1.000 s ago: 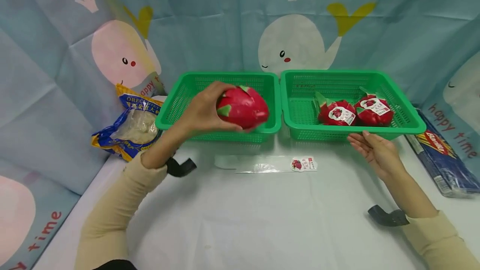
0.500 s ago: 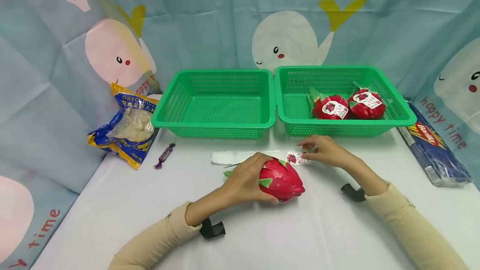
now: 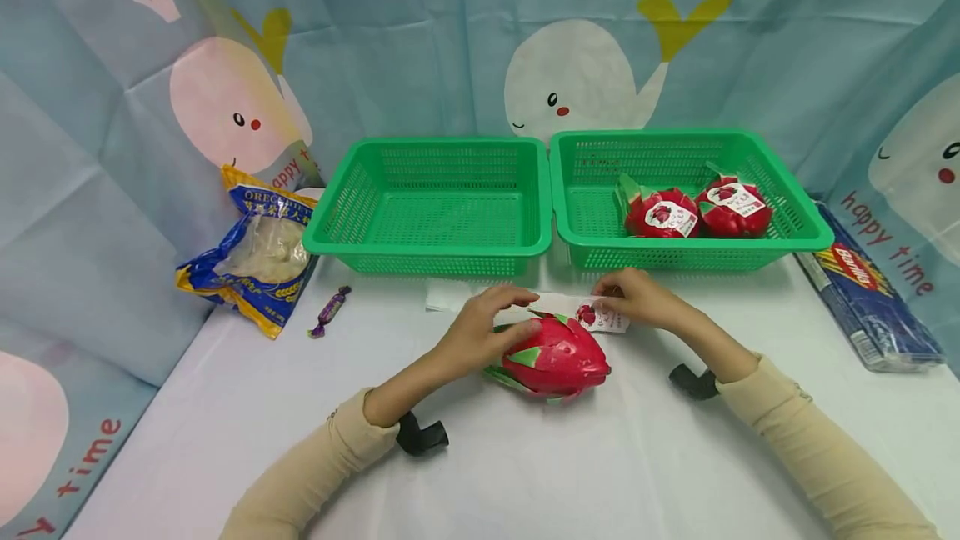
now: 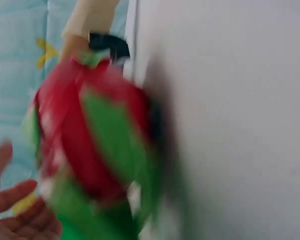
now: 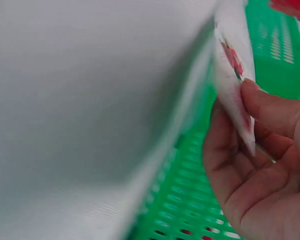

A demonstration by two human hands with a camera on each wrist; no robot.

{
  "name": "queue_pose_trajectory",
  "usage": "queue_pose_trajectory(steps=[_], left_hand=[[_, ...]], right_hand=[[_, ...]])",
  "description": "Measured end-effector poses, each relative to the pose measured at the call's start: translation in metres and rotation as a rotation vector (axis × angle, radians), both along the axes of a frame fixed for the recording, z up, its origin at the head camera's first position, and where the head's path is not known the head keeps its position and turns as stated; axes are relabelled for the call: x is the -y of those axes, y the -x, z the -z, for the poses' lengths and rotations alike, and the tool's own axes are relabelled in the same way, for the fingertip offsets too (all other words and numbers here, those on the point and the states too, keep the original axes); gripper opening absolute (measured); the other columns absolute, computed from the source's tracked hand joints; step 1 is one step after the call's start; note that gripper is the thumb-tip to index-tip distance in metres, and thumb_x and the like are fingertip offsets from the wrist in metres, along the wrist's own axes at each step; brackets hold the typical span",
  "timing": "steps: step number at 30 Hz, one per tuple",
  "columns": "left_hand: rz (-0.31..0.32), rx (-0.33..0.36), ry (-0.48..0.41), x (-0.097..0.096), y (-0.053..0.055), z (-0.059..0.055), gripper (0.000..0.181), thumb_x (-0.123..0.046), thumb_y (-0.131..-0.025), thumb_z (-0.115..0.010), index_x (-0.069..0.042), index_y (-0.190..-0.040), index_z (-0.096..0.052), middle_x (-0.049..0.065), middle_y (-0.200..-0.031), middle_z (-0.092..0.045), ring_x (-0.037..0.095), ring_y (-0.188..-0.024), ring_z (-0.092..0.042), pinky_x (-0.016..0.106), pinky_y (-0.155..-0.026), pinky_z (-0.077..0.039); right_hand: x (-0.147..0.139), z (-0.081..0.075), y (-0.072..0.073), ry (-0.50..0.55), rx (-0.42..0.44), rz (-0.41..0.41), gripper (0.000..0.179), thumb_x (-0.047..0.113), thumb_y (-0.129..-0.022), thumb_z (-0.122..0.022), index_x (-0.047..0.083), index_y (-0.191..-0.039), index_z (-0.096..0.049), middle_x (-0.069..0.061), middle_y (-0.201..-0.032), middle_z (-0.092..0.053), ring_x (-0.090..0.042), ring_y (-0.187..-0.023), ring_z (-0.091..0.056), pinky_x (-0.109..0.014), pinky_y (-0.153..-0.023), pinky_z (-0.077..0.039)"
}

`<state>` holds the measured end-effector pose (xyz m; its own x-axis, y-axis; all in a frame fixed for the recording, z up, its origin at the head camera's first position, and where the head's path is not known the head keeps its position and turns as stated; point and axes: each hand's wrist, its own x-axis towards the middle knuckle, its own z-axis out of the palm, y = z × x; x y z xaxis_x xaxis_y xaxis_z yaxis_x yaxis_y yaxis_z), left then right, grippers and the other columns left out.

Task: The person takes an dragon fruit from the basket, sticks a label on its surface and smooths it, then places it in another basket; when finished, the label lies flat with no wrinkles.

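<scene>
A red dragon fruit (image 3: pixel 564 361) with green scales lies on the white table, its leafy end toward my left hand (image 3: pixel 471 338). That hand hovers at the fruit's upper left with fingers spread; the left wrist view shows the fingers (image 4: pixel 27 212) apart from the blurred fruit (image 4: pixel 105 135). Behind the fruit, my right hand (image 3: pixel 643 300) pinches the right end of a clear label strip (image 3: pixel 609 322) bearing a dragon fruit print. In the right wrist view, thumb and fingers (image 5: pixel 270 107) grip the edge of this strip (image 5: pixel 232 75). Part of it is hidden behind the left hand.
Two green baskets stand behind: the left basket (image 3: pixel 427 252) and the right basket (image 3: pixel 690 245), which holds two labelled dragon fruits (image 3: pixel 733 215). A purple-wrapped candy (image 3: pixel 330 312) and a blue-yellow bag (image 3: pixel 258 252) lie left. A blue Barilla package (image 3: pixel 870 290) lies right.
My left hand has brought the dragon fruit from over the left basket down to the table and let go of it. The right hand has left the right basket and taken hold of the label strip.
</scene>
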<state>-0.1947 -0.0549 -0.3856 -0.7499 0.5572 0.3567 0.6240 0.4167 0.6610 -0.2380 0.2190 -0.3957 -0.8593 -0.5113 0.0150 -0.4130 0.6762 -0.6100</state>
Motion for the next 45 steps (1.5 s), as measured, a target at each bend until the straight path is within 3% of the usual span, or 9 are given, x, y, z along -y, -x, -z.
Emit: queue_pose_trajectory(steps=[4,7,13,21,28,33,36,41,45], left_hand=[[-0.054,-0.157,0.019,0.004,0.026,-0.005,0.022,-0.017,-0.087,-0.063,-0.006,-0.106,-0.066,0.005,-0.105,-0.067,0.017,-0.104,-0.061,0.032,-0.090,-0.050],[-0.070,-0.176,0.111,0.005,0.039,0.000,0.025,-0.018,-0.086,-0.063,-0.006,-0.108,-0.066,0.007,-0.108,-0.068,0.019,-0.105,-0.062,0.033,-0.089,-0.050],[-0.118,-0.021,0.048,0.008,0.048,0.015,0.024,-0.018,-0.085,-0.065,-0.004,-0.104,-0.068,0.009,-0.102,-0.070,0.020,-0.100,-0.064,0.036,-0.087,-0.051],[-0.199,0.158,-0.054,0.012,0.062,0.024,0.011,-0.015,-0.082,-0.068,-0.007,-0.089,-0.073,0.007,-0.089,-0.072,0.016,-0.081,-0.066,0.022,-0.068,-0.051],[-0.236,0.153,0.000,0.014,0.064,0.025,0.011,-0.015,-0.083,-0.067,-0.007,-0.088,-0.074,0.007,-0.089,-0.072,0.016,-0.082,-0.066,0.026,-0.069,-0.050],[-0.243,0.132,0.052,0.017,0.066,0.026,0.012,-0.014,-0.083,-0.067,-0.007,-0.090,-0.074,0.007,-0.091,-0.072,0.018,-0.087,-0.066,0.032,-0.077,-0.053],[-0.247,0.117,0.089,0.019,0.068,0.026,0.013,-0.014,-0.083,-0.067,-0.006,-0.091,-0.074,0.007,-0.092,-0.072,0.019,-0.090,-0.067,0.034,-0.080,-0.053],[-0.234,-0.001,0.171,0.019,0.068,0.025,0.014,-0.012,-0.083,-0.066,-0.005,-0.093,-0.073,0.008,-0.093,-0.072,0.016,-0.077,-0.067,0.029,-0.069,-0.053],[-0.195,-0.055,0.099,0.014,0.046,0.007,0.016,-0.011,-0.084,-0.065,-0.005,-0.097,-0.072,0.007,-0.096,-0.072,0.009,-0.067,-0.062,0.023,-0.064,-0.050]], right_hand=[[-0.001,-0.014,0.000,0.054,-0.001,0.012,0.010,0.004,-0.085,-0.062,-0.001,-0.093,-0.067,-0.008,-0.085,-0.069,-0.012,-0.076,-0.062,-0.020,-0.066,-0.049],[0.001,-0.020,0.000,0.123,-0.022,-0.010,0.013,0.002,-0.085,-0.062,0.001,-0.098,-0.064,-0.010,-0.092,-0.068,-0.014,-0.082,-0.065,-0.019,-0.068,-0.050],[0.005,-0.024,0.000,0.239,0.001,-0.175,0.018,-0.002,-0.086,-0.059,0.003,-0.103,-0.060,-0.010,-0.101,-0.062,-0.014,-0.090,-0.060,-0.017,-0.080,-0.050],[0.006,-0.025,0.001,0.229,0.018,-0.230,0.024,-0.002,-0.086,-0.059,0.004,-0.108,-0.065,-0.011,-0.107,-0.066,-0.013,-0.083,-0.058,-0.017,-0.067,-0.049],[0.010,-0.018,0.000,0.189,-0.068,-0.149,0.010,0.002,-0.085,-0.063,0.006,-0.092,-0.067,-0.005,-0.090,-0.069,-0.011,-0.082,-0.060,-0.018,-0.071,-0.052],[0.009,-0.018,-0.009,0.281,-0.119,-0.047,0.005,0.005,-0.085,-0.063,0.007,-0.088,-0.066,-0.010,-0.100,-0.067,0.000,-0.093,-0.057,-0.016,-0.077,-0.050],[0.008,-0.028,-0.019,0.358,-0.126,0.033,0.005,0.008,-0.086,-0.063,0.005,-0.090,-0.065,-0.010,-0.103,-0.065,0.002,-0.099,-0.056,-0.016,-0.084,-0.049],[0.011,-0.056,-0.031,0.380,-0.046,0.175,0.017,0.019,-0.088,-0.062,0.004,-0.097,-0.065,-0.004,-0.095,-0.064,-0.005,-0.081,-0.062,-0.019,-0.069,-0.052],[0.014,-0.072,-0.036,0.322,0.044,0.165,0.021,0.023,-0.088,-0.062,0.006,-0.099,-0.065,-0.007,-0.099,-0.063,-0.010,-0.075,-0.064,-0.023,-0.063,-0.051]])
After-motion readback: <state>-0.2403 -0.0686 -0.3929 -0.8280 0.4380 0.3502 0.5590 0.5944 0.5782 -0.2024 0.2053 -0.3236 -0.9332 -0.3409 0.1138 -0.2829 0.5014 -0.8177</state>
